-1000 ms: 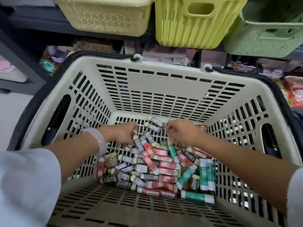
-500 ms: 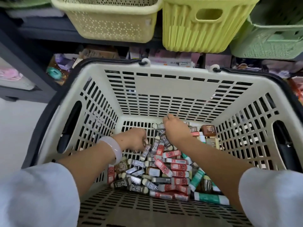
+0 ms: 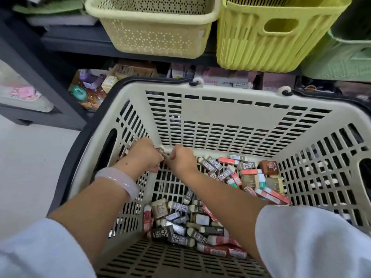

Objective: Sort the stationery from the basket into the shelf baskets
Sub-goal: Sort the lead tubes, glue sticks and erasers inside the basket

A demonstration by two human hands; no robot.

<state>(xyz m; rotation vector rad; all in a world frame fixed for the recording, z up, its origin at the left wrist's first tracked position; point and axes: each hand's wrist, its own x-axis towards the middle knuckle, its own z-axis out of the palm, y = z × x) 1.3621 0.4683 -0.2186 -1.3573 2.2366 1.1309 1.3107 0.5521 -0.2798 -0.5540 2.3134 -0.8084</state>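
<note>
A: Where are your hands?

B: Both down in the cream basket (image 3: pixel 220 109), at its far-left corner. Your left hand (image 3: pixel 145 155) and right hand (image 3: pixel 181 160) are curled, knuckles nearly touching, with a grey-wrapped eraser (image 3: pixel 161 152) pinched between them. Can't tell which fingers carry it.

A: Rest of the stock?

B: Erasers (image 3: pixel 192 223) piled on the basket floor, near side and right. Pale yellow shelf basket (image 3: pixel 154 27) and bright yellow one (image 3: pixel 271 37) sit above.

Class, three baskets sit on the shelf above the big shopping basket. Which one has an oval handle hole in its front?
The bright yellow ribbed basket, the middle one. The pale yellow basket to its left is peppered with tiny holes, and the green basket to its right shows none.
</note>
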